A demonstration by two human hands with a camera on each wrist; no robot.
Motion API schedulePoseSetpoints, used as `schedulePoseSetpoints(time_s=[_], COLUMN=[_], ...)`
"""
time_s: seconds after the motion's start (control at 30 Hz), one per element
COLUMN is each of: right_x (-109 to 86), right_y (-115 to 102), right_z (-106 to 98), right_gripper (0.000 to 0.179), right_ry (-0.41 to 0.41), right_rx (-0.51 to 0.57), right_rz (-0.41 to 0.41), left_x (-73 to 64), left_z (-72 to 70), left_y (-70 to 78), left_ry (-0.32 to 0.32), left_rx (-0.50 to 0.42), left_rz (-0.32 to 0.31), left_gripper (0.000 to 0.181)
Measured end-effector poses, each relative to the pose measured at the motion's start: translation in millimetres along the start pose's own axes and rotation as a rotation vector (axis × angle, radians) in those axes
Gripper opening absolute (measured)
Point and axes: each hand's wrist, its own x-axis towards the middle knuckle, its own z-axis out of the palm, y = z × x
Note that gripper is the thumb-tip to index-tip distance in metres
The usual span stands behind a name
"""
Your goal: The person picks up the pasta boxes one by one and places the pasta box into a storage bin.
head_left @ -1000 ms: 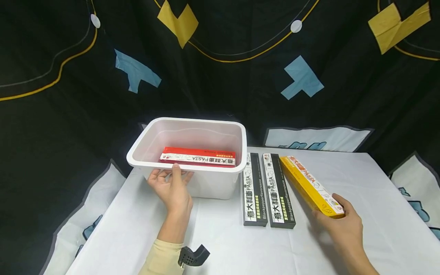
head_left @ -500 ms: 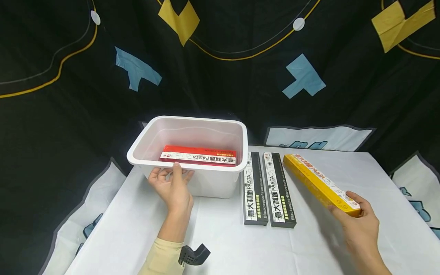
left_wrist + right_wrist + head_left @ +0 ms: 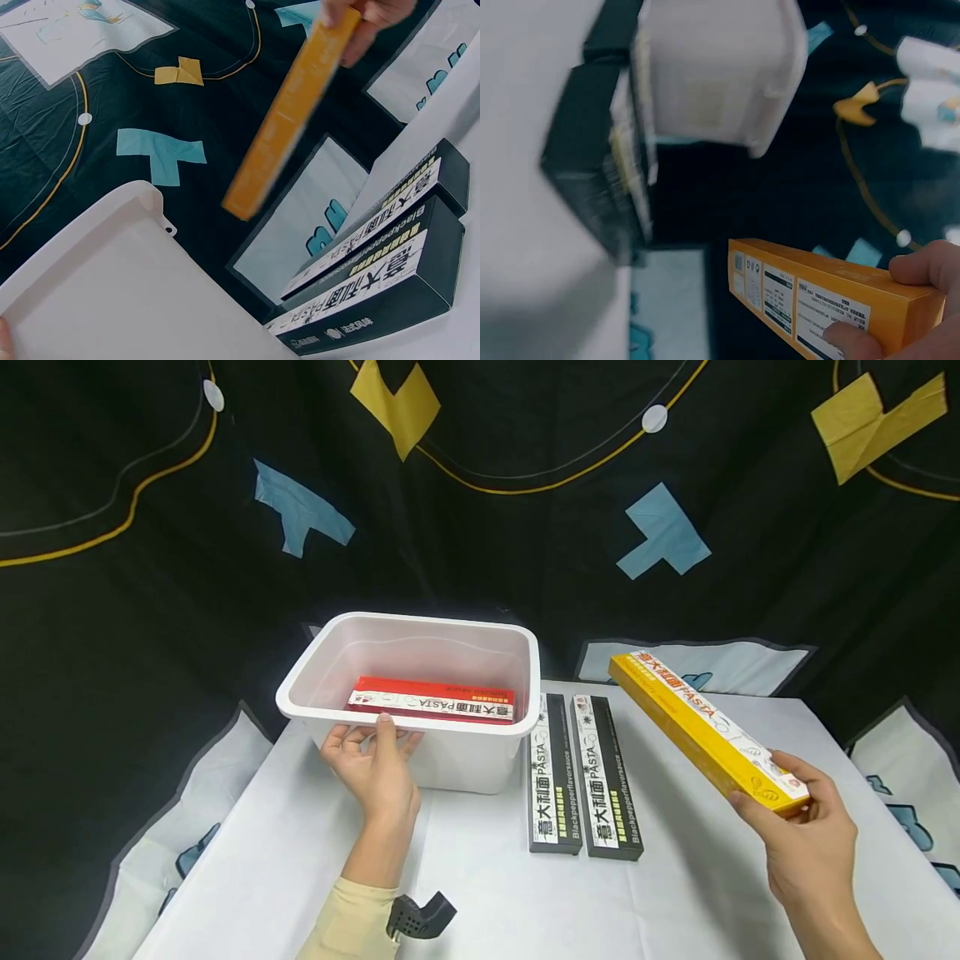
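Note:
My right hand (image 3: pixel 813 831) grips the near end of a yellow pasta box (image 3: pixel 693 735), thumb on one side and fingers on the other. The box hangs over the table's right part, its far end tilted up toward the left. My left hand (image 3: pixel 375 777) holds the front rim of a white plastic bin (image 3: pixel 465 764), thumb against the rim and fingers under it. Inside the bin lies a red pasta box (image 3: pixel 442 700); whatever is beneath it is hidden. The right wrist view shows printed labels on the yellow box (image 3: pixel 817 292).
Two black pasta boxes (image 3: pixel 555 777) (image 3: pixel 609 777) lie side by side just right of the bin. A white cloth covers the table (image 3: pixel 525 910). Behind it hangs a black curtain (image 3: pixel 487 552) with yellow and blue patches.
My right hand has lifted the yellow pasta box off its place beside the black boxes, moving it up and right. The left hand stays at the bin's rim.

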Motion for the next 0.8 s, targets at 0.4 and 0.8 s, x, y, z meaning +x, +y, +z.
schedulePoseSetpoints(time_s=[0.4, 0.8], right_x=[-12.1, 0.5], right_y=[-41.8, -56.6], right_z=[33.3, 94.7], right_gripper=[0.068, 0.063], right_ry=[-0.309, -0.55], right_rx=[0.205, 0.24], right_rz=[-0.19, -0.235], left_x=[-1.1, -0.7], left_z=[1.1, 0.5], left_y=[0.9, -0.2], left_ry=[-0.006, 0.005], left_rx=[-0.004, -0.013], left_rz=[0.009, 0.005], left_gripper=[0.048, 0.048])
